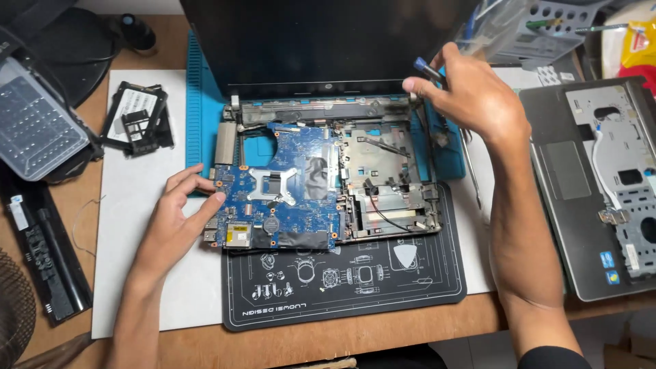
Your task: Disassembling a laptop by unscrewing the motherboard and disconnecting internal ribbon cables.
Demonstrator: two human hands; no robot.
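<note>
The left hand [179, 212] rests half open with its fingertips on the left edge of the blue board [280, 191]. The board sits in the open laptop base [383, 184], in the middle of the desk [82, 205], partly on the black mat [342, 287]. The right hand [468, 92] is curled around a blue-handled tool [427, 70] over the base's back right corner. A grey laptop cover [588, 198] lies at the desk's right edge. A long black battery [48, 253] lies at the left edge.
</note>
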